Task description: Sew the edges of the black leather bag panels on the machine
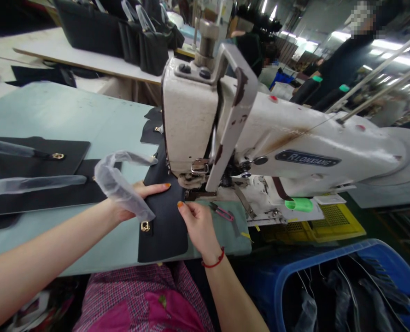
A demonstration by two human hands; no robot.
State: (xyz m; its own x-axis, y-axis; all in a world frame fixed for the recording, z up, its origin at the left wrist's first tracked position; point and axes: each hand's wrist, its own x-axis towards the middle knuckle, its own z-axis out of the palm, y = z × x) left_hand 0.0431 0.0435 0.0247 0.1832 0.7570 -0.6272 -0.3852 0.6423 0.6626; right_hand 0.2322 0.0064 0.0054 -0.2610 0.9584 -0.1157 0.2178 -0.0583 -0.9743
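A dark leather panel (pixel 165 221) with a plastic-wrapped strap (pixel 122 186) and a brass fitting (pixel 145 226) lies under the presser foot (pixel 195 180) of a white sewing machine (pixel 281 147). My left hand (pixel 141 196) lies flat on the panel's left side, fingers stretched toward the needle, partly hidden by the wrapped strap. My right hand (pixel 198 223) pinches the panel's right edge just before the foot, fingers closed on it.
More dark panels with wrapped straps (pixel 35 184) lie on the pale green table (pixel 70 120) at left. Pink snips (pixel 222 213) rest by the machine. A blue bin (pixel 329 286) holds dark pieces at lower right. A yellow tray (pixel 329 221) sits under the machine. A person stands far right.
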